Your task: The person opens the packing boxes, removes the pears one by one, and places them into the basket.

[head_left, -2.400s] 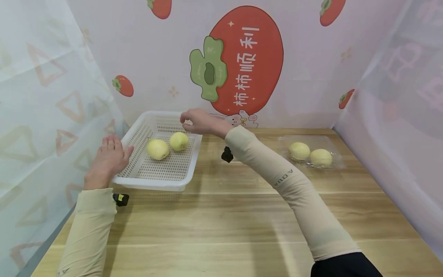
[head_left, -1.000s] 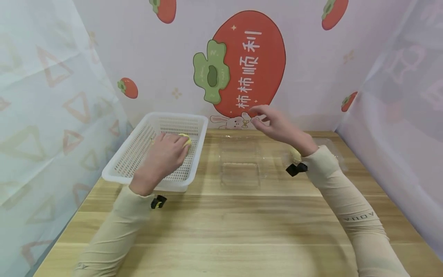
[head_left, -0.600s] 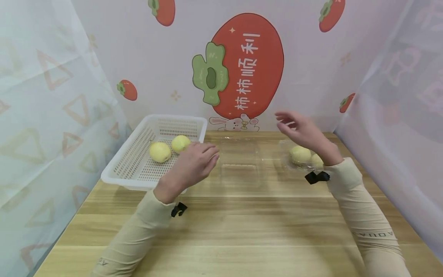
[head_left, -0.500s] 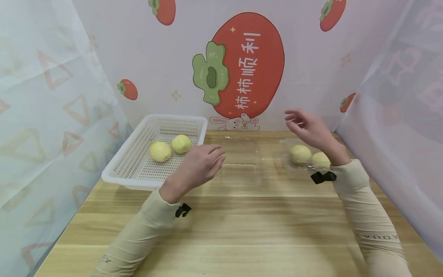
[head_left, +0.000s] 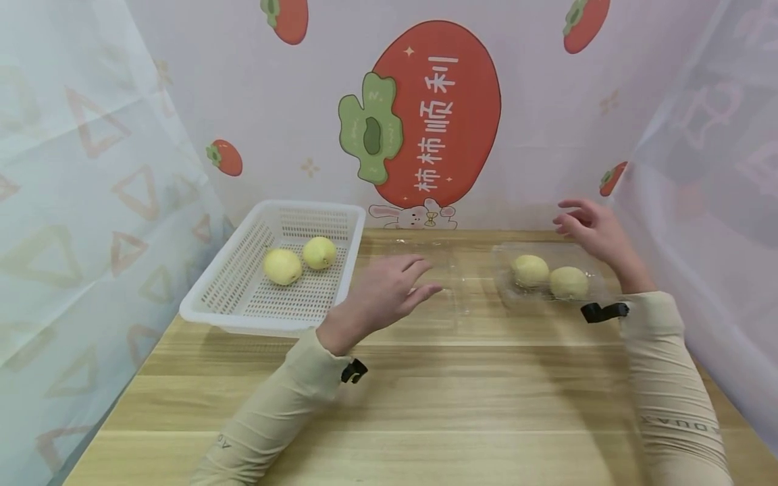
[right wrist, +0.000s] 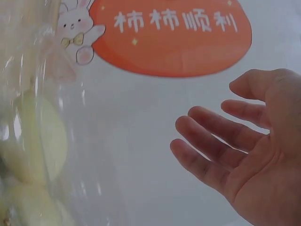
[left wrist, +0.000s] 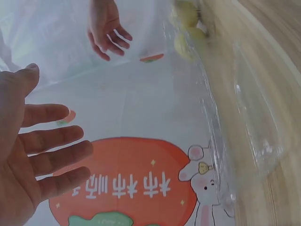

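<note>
My left hand (head_left: pixel 385 293) hovers over a clear plastic box (head_left: pixel 451 316) in the middle, fingers spread and holding nothing. Seen in the left wrist view, its palm faces sideways with the thumb apart. Above a second clear box (head_left: pixel 503 273) at the right, my right hand (head_left: pixel 598 236) is raised with loosely bent fingers, likewise holding nothing. Two pale yellow round fruits (head_left: pixel 530 271) sit in that box; the right wrist view shows the fruits (right wrist: pixel 51 141) through the plastic. Another two fruits, one here (head_left: pixel 282 267) and one behind it (head_left: pixel 319 253), lie in a white slotted basket (head_left: pixel 261 325).
The basket stands at the back left of the wooden table (head_left: pixel 413 418), left of the middle box. Behind runs a printed sheet (head_left: pixel 535 121) with a big red persimmon. Sheets also enclose the left side (head_left: pixel 73 202) and right side (head_left: pixel 699 202).
My left hand has crossed from the basket's left side, over the basket, to the middle box. My right hand has travelled right from the basket's rim to above the right box. Fruits stay put.
</note>
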Motion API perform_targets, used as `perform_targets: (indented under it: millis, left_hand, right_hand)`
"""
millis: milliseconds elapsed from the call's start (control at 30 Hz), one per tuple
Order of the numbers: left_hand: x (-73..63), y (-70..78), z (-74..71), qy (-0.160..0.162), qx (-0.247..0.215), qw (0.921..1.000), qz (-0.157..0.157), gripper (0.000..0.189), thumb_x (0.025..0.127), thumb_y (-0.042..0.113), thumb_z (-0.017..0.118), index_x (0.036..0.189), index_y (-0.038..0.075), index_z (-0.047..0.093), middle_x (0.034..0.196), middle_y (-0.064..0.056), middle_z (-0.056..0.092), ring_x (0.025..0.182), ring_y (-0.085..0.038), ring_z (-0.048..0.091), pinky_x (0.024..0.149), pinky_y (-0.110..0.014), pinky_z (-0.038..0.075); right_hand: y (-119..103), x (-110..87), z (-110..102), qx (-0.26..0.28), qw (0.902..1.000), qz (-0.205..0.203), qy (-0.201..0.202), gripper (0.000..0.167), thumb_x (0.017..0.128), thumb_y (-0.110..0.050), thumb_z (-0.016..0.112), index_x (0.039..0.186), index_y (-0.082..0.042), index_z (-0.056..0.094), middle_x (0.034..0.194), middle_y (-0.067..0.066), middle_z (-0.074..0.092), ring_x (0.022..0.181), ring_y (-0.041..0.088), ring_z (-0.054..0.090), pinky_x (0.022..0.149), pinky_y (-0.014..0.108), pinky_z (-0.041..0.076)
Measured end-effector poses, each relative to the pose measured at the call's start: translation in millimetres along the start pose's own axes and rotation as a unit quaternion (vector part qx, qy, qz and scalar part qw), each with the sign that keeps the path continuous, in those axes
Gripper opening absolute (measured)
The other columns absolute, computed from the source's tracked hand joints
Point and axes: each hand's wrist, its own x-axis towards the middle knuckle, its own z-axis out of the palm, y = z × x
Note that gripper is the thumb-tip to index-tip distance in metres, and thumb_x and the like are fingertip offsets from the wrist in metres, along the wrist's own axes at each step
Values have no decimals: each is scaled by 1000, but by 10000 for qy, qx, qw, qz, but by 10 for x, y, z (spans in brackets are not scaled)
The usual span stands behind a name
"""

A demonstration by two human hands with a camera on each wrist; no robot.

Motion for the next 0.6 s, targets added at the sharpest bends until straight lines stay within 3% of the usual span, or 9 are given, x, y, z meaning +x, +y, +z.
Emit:
perform_targets:
  millis: [167,300,400,600]
  left_hand:
    - [134,109,107,200,-3,9996,218,38,96,42,62,118,11,68,113,0,71,99,-12,70,85,-26,58]
    - [253,187,230,213,-8,9991,361,37,97,39,60,119,10,68,113,0,71,100,-12,69,87,-25,57]
    - [338,241,313,41,6,9991,427,38,98,39,58,122,10,66,115,0,70,102,-12,69,89,-24,56]
    - [481,304,437,-82,-141,9980,606,37,98,35,59,124,9,65,119,-2,69,106,-13,68,92,-25,55]
  right_hand:
    - [198,-66,-117,-52,9990,388,-197,41,101,-24,53,133,1,52,92,-26,62,76,-8,64,65,11,53]
    - [342,-124,-200,-434,9948,803,-448,48,102,-32,49,136,1,50,113,10,69,74,-12,58,66,9,49]
    - [478,-159,-233,-641,9898,1068,-687,54,103,-37,45,138,4,47,129,35,55,75,-13,54,66,11,47]
    - [746,-234,-251,-697,9809,1444,-1102,59,104,-39,39,141,6,40,136,37,47,78,-12,52,68,14,48]
